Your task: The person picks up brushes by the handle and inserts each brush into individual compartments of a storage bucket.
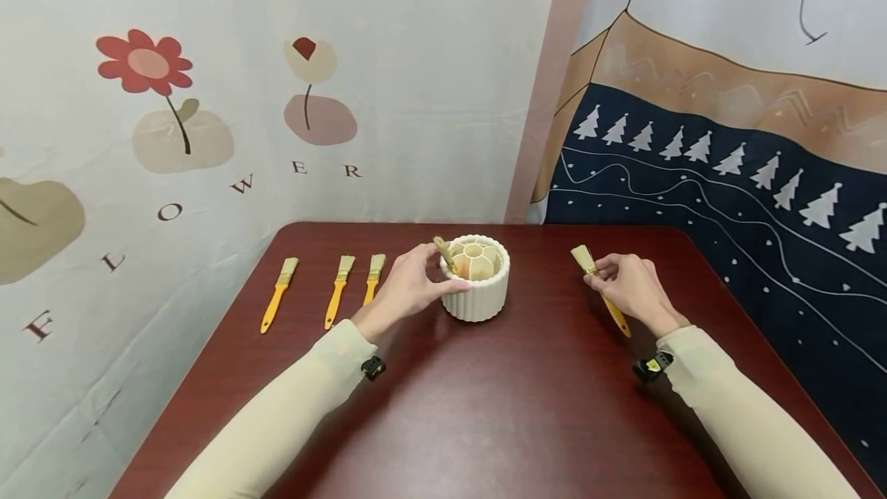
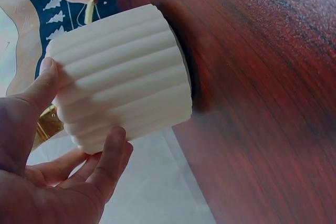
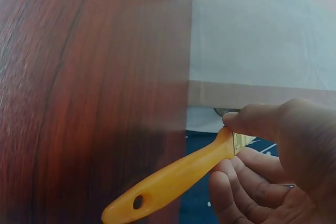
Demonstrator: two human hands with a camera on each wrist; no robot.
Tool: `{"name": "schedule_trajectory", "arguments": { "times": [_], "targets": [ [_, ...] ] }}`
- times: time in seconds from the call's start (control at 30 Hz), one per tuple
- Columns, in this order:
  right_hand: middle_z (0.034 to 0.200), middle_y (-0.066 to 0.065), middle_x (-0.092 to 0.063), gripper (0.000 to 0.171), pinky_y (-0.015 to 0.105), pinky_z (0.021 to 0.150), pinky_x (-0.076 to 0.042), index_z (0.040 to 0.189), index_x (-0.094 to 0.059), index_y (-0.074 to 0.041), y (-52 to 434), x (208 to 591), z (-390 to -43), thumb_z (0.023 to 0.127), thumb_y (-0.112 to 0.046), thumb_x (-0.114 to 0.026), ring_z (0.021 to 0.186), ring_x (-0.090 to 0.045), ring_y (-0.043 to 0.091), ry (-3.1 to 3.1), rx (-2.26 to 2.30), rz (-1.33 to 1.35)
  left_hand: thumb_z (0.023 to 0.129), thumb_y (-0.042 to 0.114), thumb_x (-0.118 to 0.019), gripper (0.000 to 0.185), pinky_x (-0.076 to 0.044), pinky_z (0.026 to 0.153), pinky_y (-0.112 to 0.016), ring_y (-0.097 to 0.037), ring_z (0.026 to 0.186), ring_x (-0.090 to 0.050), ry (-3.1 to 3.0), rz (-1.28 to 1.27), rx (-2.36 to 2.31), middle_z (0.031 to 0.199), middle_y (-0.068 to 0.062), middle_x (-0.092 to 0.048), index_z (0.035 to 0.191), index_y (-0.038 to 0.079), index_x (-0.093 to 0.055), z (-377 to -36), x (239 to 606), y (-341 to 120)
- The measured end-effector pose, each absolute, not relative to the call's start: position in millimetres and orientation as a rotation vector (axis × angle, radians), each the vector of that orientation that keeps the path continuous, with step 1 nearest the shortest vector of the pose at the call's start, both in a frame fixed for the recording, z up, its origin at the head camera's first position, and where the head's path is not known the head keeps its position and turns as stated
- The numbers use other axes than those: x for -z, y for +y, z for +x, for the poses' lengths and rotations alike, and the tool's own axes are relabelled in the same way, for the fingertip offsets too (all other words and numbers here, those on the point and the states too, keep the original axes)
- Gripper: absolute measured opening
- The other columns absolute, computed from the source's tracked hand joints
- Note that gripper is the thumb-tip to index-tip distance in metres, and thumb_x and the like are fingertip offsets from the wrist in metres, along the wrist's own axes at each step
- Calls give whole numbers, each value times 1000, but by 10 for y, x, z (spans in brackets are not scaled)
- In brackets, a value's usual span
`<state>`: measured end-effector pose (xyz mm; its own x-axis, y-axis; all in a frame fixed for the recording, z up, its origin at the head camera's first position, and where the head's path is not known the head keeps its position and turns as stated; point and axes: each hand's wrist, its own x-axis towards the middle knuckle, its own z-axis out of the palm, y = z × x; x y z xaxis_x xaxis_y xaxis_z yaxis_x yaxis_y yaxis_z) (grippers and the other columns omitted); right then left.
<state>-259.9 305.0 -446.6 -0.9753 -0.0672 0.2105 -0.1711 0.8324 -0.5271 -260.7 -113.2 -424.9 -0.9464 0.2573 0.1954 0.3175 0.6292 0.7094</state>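
My left hand point(image 1: 409, 283) grips the near left side of a white ribbed brush holder point(image 1: 478, 300), thumb at its rim and fingers against its wall in the left wrist view. A paintbrush point(image 1: 444, 251) stands tilted inside the holder beside those fingers, bristles up; its handle is hidden. Farther right, my right hand point(image 1: 634, 287) pinches a second paintbrush point(image 3: 173, 179) near its metal ferrule, thumb on one side and fingers on the other. Its pale bristles point up and away, and its yellow handle slants down toward the table.
Three more yellow-handled paintbrushes lie on the left of the dark red table point(image 1: 478, 406): an outer brush point(image 1: 279, 295), a middle brush point(image 1: 339, 293) and an inner brush point(image 1: 374, 277) partly covered by my left hand. Printed cloths hang behind the table and along its right side.
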Motion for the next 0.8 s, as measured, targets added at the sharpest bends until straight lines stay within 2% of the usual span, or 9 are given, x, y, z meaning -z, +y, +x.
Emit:
{"name": "schedule_trajectory", "arguments": {
  "times": [0.23,0.53,0.8],
  "targets": [
    [108,21,-85,39,23,69,-62,122,-81,4,2974,4413,-2547,102,-27,-93,92,-81,31,-2787,-859,213,91,40,-104,75,-63,118,-54,-33,136,-80,-2778,-497,1218,149,-16,-80,150,7,-71,-2616,4241,-1140],
    [105,20,-84,36,18,66,-60,118,-79,1,2870,4329,-2490,100,-25,-95,90,-79,29,-2743,-893,248,91,40,-103,75,-64,117,-54,-33,136,-80,-2792,-501,1214,149,-15,-80,151,8,-71,-2628,4218,-1138],
    [100,13,-85,33,25,71,-57,114,-80,-5,2765,4280,-2463,98,-27,-98,88,-80,26,-2681,-819,314,90,40,-104,70,-64,116,-54,-33,133,-81,-2787,-502,1200,141,-15,-83,144,8,-74,-2614,4214,-1144]
  ]
}}
